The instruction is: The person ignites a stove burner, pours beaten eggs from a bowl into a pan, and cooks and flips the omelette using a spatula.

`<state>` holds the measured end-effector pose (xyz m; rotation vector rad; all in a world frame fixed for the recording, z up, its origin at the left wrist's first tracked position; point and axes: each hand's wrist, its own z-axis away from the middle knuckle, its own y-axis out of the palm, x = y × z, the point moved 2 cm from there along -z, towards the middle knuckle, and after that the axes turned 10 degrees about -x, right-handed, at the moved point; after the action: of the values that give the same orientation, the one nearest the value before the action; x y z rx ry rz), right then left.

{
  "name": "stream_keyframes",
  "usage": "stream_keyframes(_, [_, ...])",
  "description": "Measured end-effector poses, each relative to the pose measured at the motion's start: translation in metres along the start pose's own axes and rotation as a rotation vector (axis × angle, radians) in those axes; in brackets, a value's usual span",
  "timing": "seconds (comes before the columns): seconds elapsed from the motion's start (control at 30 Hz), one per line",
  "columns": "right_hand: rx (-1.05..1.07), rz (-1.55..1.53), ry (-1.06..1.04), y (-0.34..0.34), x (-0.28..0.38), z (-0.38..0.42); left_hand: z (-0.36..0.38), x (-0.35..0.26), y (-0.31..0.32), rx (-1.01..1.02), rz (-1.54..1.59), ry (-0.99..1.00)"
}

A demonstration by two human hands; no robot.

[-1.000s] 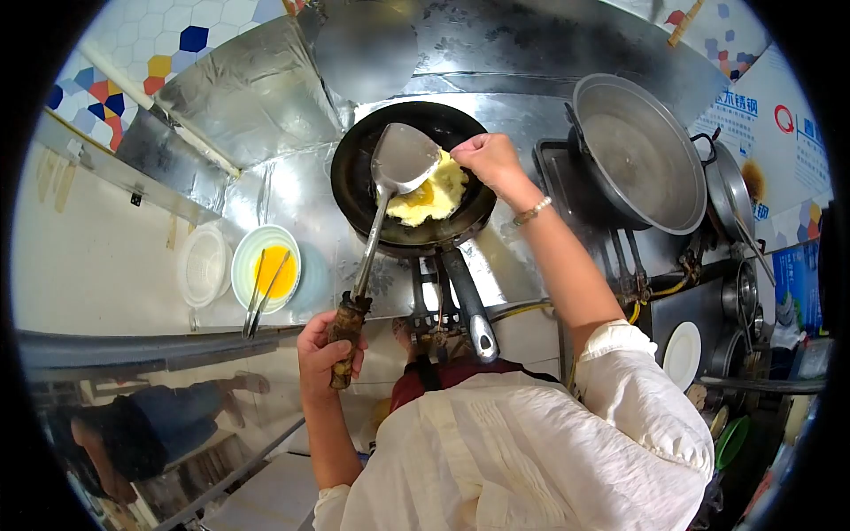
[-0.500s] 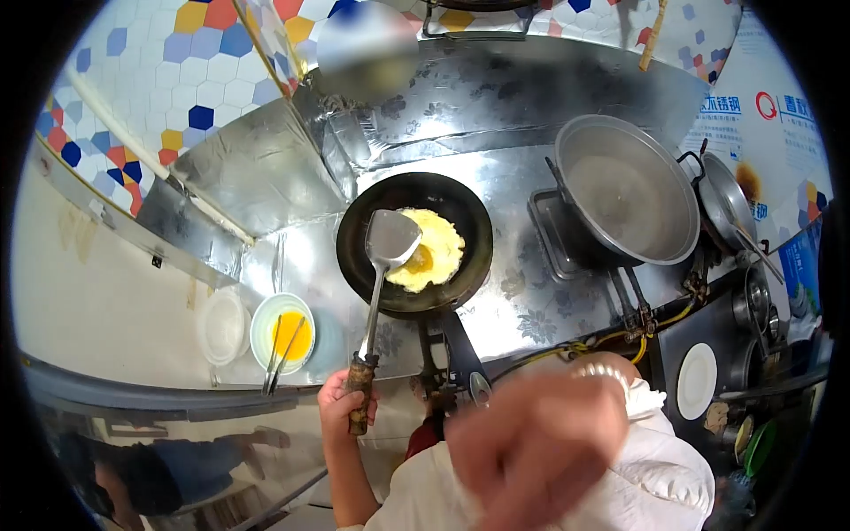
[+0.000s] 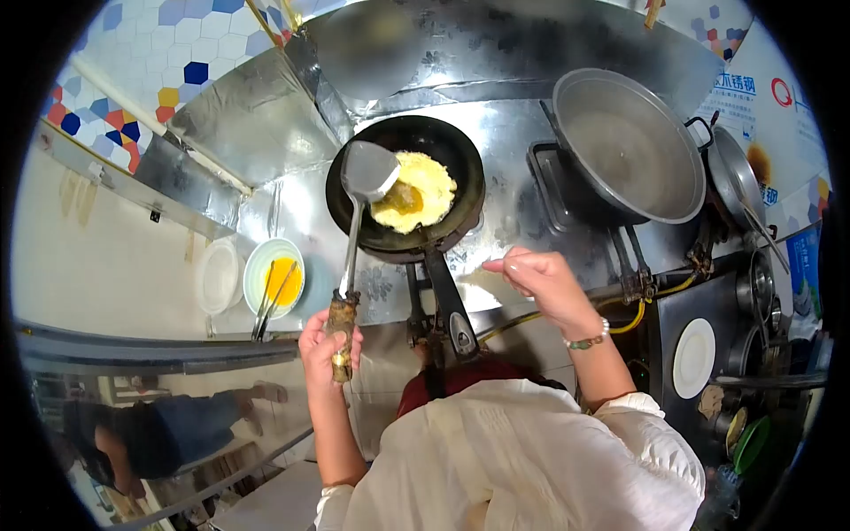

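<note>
My left hand (image 3: 319,347) is wrapped round the worn, dark handle of a metal wok spatula (image 3: 356,226). The spatula's broad blade is over the left part of a black frying pan (image 3: 354,232), beside a round yellow egg (image 3: 431,181) with a darker, wet-looking patch at its lower left. Toward me points the pan's black handle (image 3: 450,305), held by neither hand. To the right of that handle, my right hand (image 3: 544,281) is in the air with its fingers curled together. Nothing shows in it.
Left of the pan, a bowl (image 3: 250,270) holds yellow beaten egg and a pair of tongs (image 3: 273,296), beside a pale container (image 3: 218,279). A large grey pot (image 3: 624,146) stands on the right burner. Farther right are a white plate (image 3: 694,358) and a yellow hose (image 3: 639,317).
My right hand has moved from close in front of the camera out toward the pan handle's right side. The view has tilted down; my left hand still holds the spatula over the pan.
</note>
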<state>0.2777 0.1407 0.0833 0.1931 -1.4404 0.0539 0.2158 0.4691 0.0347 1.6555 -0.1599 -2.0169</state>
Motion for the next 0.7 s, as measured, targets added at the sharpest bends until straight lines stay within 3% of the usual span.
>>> stream_keyframes(0.07, [0.005,0.043,0.002,-0.005,-0.048,-0.005,0.004,-0.002,0.008,-0.013,0.003,0.034])
stream_keyframes(0.17, [0.035,0.249,0.381,0.002,-0.09,-0.002,0.005,-0.006,0.026,-0.065,-0.008,0.069])
stream_keyframes(0.27, [0.106,-0.005,0.549,0.033,-0.11,0.002,-0.003,-0.009,0.033,-0.117,-0.397,-0.012])
stream_keyframes(0.33, [0.269,-0.723,0.739,0.061,-0.1,0.003,-0.011,-0.012,0.034,-0.109,-0.51,0.014])
stream_keyframes(0.43, [0.255,-0.887,0.785,0.084,-0.088,-0.004,-0.016,-0.01,0.031,-0.105,-0.687,0.117])
stream_keyframes(0.63, [0.218,-0.755,0.631,0.087,-0.087,-0.004,-0.011,-0.02,0.032,-0.174,-0.707,0.197])
stream_keyframes(0.7, [0.209,-0.679,0.588,0.087,-0.072,-0.004,-0.009,-0.025,0.028,-0.169,-0.632,0.143])
